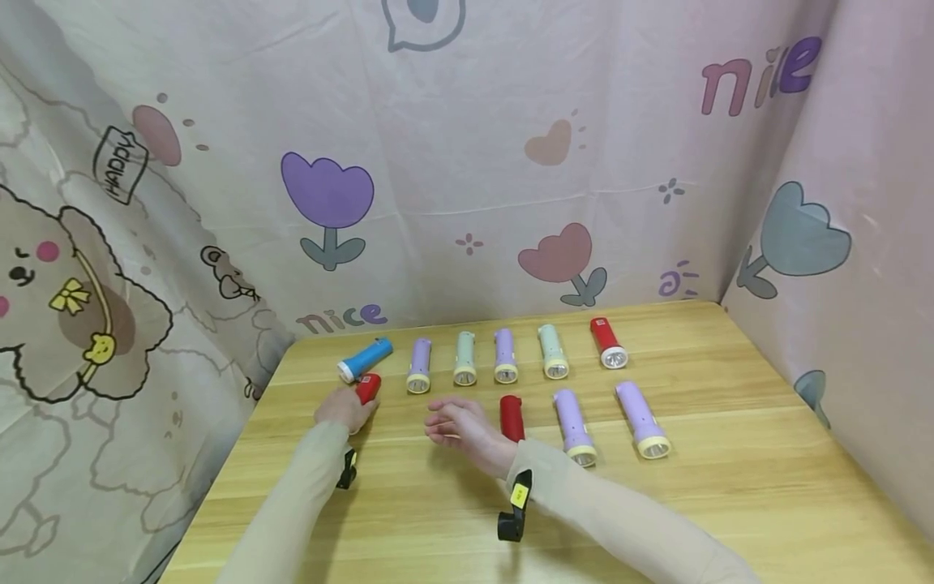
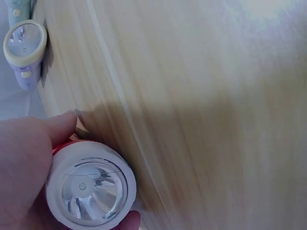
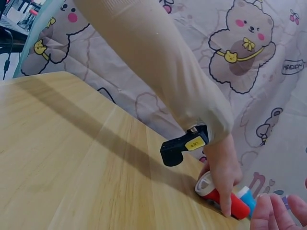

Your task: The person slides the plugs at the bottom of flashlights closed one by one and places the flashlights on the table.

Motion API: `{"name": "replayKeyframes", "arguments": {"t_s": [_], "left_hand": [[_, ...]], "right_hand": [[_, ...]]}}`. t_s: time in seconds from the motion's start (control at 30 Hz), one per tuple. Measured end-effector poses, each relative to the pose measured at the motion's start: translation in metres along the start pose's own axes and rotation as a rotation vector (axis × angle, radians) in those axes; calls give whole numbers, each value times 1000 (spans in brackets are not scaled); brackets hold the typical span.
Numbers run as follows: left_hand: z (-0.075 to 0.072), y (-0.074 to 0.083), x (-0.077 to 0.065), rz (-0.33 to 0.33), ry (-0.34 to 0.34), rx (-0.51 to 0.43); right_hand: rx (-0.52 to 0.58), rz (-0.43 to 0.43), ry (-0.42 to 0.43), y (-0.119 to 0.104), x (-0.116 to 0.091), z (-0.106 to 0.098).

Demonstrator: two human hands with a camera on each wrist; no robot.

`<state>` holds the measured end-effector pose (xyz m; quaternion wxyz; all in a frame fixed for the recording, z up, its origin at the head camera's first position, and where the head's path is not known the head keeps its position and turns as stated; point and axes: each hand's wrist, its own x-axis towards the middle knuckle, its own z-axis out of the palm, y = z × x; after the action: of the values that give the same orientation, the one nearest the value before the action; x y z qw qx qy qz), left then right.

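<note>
My left hand (image 1: 346, 410) grips a red flashlight (image 1: 368, 388) at the left of the table. Its white head and clear lens (image 2: 88, 187) face the camera in the left wrist view, with the thumb along one side. Just behind it lies a blue flashlight (image 1: 366, 359). My right hand (image 1: 467, 431) is held over the middle of the table with fingers loosely bent and nothing in them. Close beside that hand is a second red flashlight (image 1: 512, 416), its lower end hidden by the forearm.
Along the back runs a row of purple and pale green flashlights (image 1: 464, 358), ending in a red one (image 1: 609, 344) at the right. Two purple flashlights (image 1: 642, 422) lie nearer, right of the middle. A printed curtain (image 1: 452, 162) hangs behind the wooden table (image 1: 693, 519).
</note>
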<state>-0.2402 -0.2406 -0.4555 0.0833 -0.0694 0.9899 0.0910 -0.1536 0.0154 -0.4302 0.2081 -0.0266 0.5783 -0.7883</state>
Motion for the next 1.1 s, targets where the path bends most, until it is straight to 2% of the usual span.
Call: {"name": "replayKeyframes", "arguments": {"t_s": [0.33,0.7,0.9,1.1], "left_hand": [[-3,-2,-8,27,-24,-68],[-13,0,-17,34,-51,-208],[-26,14,-23,97,-28,-281],[-37,43,-33,157,-36,-419]], "right_hand": [[0,-5,-17,-1,-5,-6],[20,-15,0,-7,-10,-23],[15,-42,39,-10,-11,-38],[-8,-70,61,-20,-12,-54]]}}
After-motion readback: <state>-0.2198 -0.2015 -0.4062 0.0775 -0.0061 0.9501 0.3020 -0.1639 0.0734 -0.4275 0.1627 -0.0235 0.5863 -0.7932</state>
